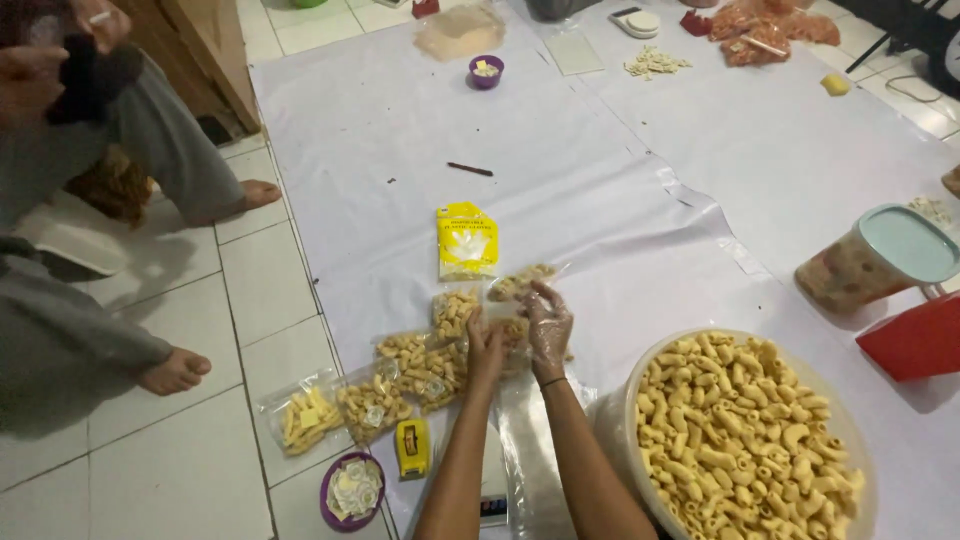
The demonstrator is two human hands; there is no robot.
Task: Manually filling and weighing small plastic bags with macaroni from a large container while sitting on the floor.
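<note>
Seen from the head camera only: both hands meet over a small clear bag of macaroni snacks (512, 335), left hand (486, 350) pinching one side of it, right hand (549, 325) (in a thin plastic glove) closed on the other side, the bag clamped between them just above the white sheet (620, 200). Directly left of the grip, already filled bags (425, 358) in a row; beyond the grip, a yellow packet (466, 240); near the left forearm, a small yellow tool (411, 447) and a purple bowl of little sachets (352, 490). To the right of the grip, close by the right forearm, a big tub of loose macaroni snacks (745, 430). Farther left, another person's bare feet (175, 370) on the tiles. Probably best to keep the mouth of the bag level and pinched flat, squeeze out spare air, hold both sides evenly so nothing spills, and avoid crushing the pieces.
</note>
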